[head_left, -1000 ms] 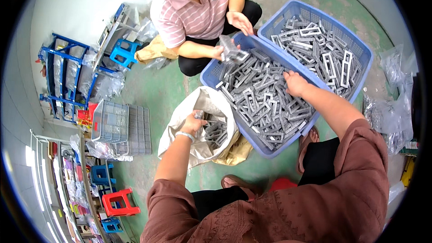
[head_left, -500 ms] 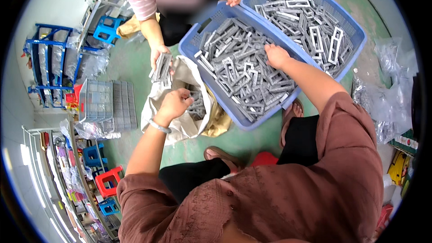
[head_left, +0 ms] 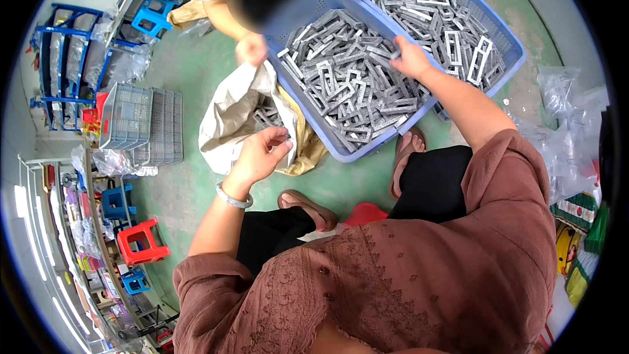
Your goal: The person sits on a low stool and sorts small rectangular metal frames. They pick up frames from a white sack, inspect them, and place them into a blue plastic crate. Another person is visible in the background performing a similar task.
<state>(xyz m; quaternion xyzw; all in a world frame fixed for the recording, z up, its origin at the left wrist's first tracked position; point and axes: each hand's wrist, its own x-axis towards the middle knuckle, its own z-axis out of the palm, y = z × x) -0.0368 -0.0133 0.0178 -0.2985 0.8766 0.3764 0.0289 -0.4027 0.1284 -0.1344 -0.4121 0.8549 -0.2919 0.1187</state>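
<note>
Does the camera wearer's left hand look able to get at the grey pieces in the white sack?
Probably yes: the left hand is close beside the white sack, whose open mouth leaves some grey pieces showing.

From here I see a loose brown top [head_left: 452, 255], its buttons [head_left: 324, 269] edged by embroidery [head_left: 386, 295], black trousers [head_left: 432, 187], brown sandals [head_left: 321, 212], a pale bangle [head_left: 234, 202].

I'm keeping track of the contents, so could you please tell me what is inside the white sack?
Grey rectangular frames show inside the white sack; whatever lies deeper is covered by those frames and the sack's folds and cannot be seen.
</note>
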